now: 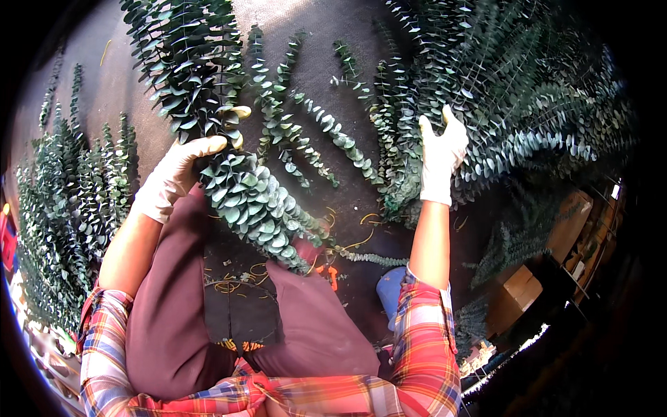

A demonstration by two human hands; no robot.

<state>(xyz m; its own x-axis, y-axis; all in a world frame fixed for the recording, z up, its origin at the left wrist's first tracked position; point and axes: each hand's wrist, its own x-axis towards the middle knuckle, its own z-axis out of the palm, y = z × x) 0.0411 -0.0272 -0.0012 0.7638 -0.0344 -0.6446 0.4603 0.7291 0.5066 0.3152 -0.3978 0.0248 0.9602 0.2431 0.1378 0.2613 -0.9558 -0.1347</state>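
your left hand (177, 169) wraps its fingers round a leafy bunch (249, 200); your right hand (445, 149), thumb and finger spread, is beside the far right leafy pile (521, 90).

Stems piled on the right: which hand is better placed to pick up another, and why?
Probably the right hand: it is open beside the pile and appears empty, while the left hand grips a leafy bunch.

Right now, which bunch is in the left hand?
The middle bunch, passing through the left hand; the left pile and right pile are outside its grip.
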